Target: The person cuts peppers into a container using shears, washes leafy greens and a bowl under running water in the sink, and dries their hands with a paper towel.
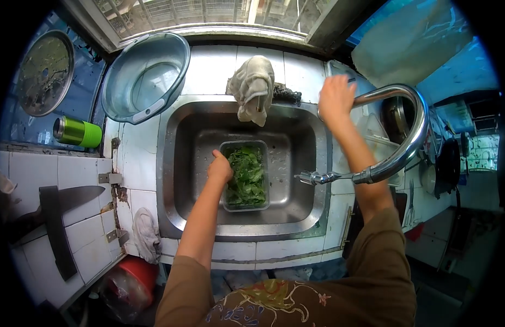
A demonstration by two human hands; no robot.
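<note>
Green leaves (pixel 246 177) could spill from the tub (pixel 247 208) just right of the left hand (pixel 220 168) if that curled hand, hold hidden from me, tips it; the right hand (pixel 337 101), by the tap (pixel 421 117), blurs unreadably.

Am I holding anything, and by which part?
The left hand holds the clear container by its left side. The right hand is at the faucet; its hold is unclear.

Clear rectangular plastic container (pixel 246 208) upright in the stainless-steel sink (pixel 293 158), long sides running front to back, full of loose green leafy vegetables (pixel 246 177), curved chrome faucet (pixel 421 117) reaching over the sink's right rim, nozzle (pixel 312 177) right of the container.
</note>
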